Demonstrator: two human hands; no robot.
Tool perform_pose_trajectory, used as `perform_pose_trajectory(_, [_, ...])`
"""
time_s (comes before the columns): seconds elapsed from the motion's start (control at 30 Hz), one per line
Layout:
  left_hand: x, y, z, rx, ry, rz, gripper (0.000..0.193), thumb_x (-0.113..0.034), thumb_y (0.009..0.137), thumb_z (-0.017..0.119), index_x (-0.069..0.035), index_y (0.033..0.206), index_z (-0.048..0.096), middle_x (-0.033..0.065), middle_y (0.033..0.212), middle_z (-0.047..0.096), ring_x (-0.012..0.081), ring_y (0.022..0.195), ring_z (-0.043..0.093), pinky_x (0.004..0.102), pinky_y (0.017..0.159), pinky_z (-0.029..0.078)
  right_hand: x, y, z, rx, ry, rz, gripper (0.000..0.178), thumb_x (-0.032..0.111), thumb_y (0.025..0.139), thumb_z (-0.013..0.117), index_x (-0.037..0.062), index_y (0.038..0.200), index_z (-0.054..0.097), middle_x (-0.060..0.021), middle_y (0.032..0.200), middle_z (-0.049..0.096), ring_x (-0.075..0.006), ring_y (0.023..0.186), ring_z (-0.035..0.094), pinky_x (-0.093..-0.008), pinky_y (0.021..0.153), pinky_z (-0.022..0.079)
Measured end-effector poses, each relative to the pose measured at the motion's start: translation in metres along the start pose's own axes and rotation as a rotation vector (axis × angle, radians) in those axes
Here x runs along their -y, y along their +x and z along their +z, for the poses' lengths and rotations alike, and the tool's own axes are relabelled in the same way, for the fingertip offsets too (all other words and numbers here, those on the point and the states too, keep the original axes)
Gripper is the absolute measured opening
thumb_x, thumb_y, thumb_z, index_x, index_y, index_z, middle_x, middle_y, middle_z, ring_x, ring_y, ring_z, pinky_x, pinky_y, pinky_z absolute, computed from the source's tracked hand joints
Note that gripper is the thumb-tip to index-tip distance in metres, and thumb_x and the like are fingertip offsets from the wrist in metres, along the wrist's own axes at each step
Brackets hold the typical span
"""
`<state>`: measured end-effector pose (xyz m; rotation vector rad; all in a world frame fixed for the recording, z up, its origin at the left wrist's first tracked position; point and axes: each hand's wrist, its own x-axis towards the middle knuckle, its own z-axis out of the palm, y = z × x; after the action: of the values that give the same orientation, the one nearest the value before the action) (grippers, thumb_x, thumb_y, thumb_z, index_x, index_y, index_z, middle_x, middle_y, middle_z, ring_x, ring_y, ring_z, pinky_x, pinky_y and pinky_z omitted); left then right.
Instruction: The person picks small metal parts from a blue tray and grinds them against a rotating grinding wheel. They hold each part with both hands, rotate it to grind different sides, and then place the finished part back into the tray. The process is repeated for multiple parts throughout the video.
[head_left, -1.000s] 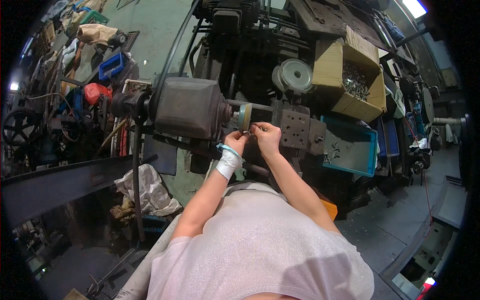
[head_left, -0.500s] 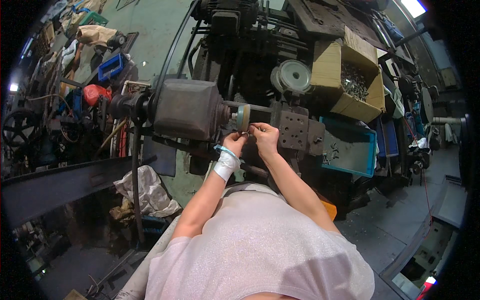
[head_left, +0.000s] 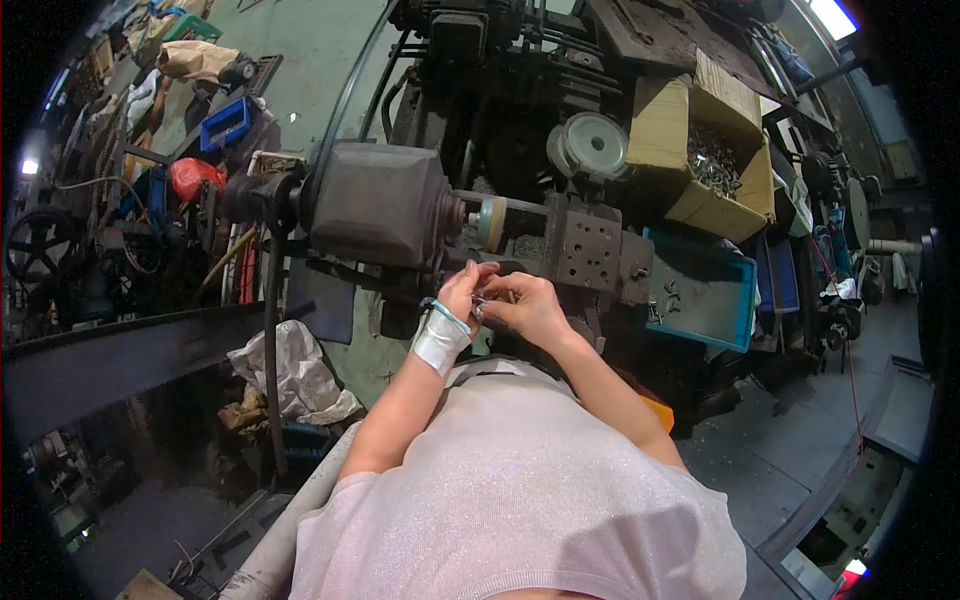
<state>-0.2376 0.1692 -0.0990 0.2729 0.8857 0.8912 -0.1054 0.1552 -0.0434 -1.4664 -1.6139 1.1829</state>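
My left hand [head_left: 462, 292] and my right hand [head_left: 532, 310] are close together in front of a grinding machine, just below its small wheel [head_left: 491, 223]. Between them shows a small shiny metal part [head_left: 479, 304], whose exact shape is too small to make out. The right thumb and fingers pinch it, and the left fingers are curled round it. White tape wraps my left wrist, with a light blue band above it. The wheel, greenish with a tan rim, sits on a spindle, apart from both hands.
A dark motor housing [head_left: 376, 203] stands left of the wheel, and a drilled metal block [head_left: 589, 250] to its right. Further right are a cardboard box [head_left: 662, 130] full of small metal parts and a teal tray [head_left: 750, 300] with several pieces. A round grey disc [head_left: 596, 146] lies behind the block.
Both hands have drawn back from the wheel toward my body, keeping the small metal part between them. My right hand has turned more across, over the left fingers.
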Motion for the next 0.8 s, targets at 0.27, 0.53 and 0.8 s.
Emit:
perform_pose_trajectory(0.27, [0.006,-0.002,0.005,-0.085,0.198,0.121,0.044,-0.038,0.091,0.035,0.001,0.096,0.055,0.0068,0.081,0.056,0.0143,0.068,0.052,0.0241,0.055,0.043,-0.005,-0.001,0.008,-0.054,-0.373,-0.071,0.017,0.022,0.065,0.064,0.0075,0.074,0.064,-0.0101,0.072,0.060,-0.0260,0.065,0.059,-0.0353,0.059,0.046])
perform_pose_trajectory(0.53, [-0.015,-0.018,-0.001,0.024,0.366,0.002,0.032,-0.032,0.086,0.050,-0.005,0.104,0.055,-0.0010,0.080,0.056,0.0056,0.065,0.050,0.0212,0.049,0.040,0.008,0.011,-0.023,0.015,-0.338,0.107,0.017,0.021,0.065,0.063,0.0071,0.074,0.066,-0.0125,0.071,0.061,-0.0275,0.069,0.059,-0.0349,0.062,0.047])
perform_pose_trajectory(0.8, [-0.021,-0.014,-0.004,0.180,0.802,0.473,0.027,-0.011,0.078,0.060,-0.003,0.104,0.058,0.0005,0.083,0.061,0.0022,0.063,0.050,0.0179,0.052,0.040,0.014,0.023,-0.041,0.168,-0.264,0.219,0.025,0.023,0.064,0.064,0.0021,0.077,0.065,-0.0187,0.065,0.058,-0.0289,0.059,0.058,-0.0338,0.059,0.046])
